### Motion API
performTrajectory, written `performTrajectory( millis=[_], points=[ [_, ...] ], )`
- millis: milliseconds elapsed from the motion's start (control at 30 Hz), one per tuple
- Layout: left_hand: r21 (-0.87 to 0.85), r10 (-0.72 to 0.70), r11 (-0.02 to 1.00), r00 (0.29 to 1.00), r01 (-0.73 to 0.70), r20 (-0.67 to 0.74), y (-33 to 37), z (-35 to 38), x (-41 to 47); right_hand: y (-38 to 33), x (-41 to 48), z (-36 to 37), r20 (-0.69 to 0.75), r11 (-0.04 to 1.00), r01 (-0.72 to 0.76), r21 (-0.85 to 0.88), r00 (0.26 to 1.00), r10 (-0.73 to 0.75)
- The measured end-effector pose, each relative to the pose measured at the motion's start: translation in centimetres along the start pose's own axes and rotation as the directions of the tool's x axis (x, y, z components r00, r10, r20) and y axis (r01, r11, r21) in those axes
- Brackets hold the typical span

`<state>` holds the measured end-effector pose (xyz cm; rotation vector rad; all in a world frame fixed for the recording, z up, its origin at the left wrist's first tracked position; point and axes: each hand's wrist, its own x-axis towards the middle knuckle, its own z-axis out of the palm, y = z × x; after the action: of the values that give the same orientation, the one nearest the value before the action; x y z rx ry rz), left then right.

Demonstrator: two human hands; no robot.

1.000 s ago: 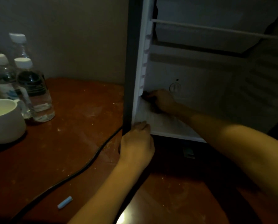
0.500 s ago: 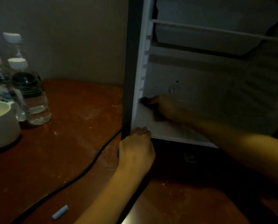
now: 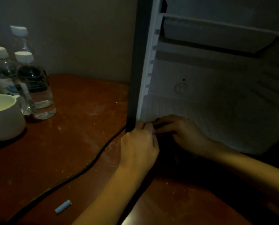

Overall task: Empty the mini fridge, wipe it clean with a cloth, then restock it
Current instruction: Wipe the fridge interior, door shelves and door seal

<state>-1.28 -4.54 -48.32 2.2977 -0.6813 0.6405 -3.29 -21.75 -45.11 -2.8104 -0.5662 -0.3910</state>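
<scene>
Left hand (image 3: 138,143) clamped on fridge (image 3: 135,62) front edge, right hand (image 3: 182,132) just beside at its 3 o'clock, grip indiscernible, cable (image 3: 86,166) at 8 o'clock.

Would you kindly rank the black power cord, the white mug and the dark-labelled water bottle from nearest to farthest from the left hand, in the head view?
Measured from the left hand, which grips the mini fridge at its front edge:
1. black power cord: just to its left, on the table.
2. dark-labelled water bottle: farther left and back.
3. white mug: at the far left.
</scene>
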Motion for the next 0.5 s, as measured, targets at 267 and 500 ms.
performTrajectory(
  millis=[267, 500],
  points=[
    [0.089, 0.107, 0.991, 0.994, -0.105, -0.023, -0.7, 1.6, 0.2, 8.5, 12.7, 0.9, -0.028, 0.913, -0.381, -0.145, 0.924, 0.381],
    [0.082, 0.119, 0.989, 0.993, -0.119, 0.009, -0.4, 1.4, 0.4, 1.4, 4.1, 0.1, 0.029, 0.990, -0.082, -0.116, 0.996, 0.086]
  ],
)
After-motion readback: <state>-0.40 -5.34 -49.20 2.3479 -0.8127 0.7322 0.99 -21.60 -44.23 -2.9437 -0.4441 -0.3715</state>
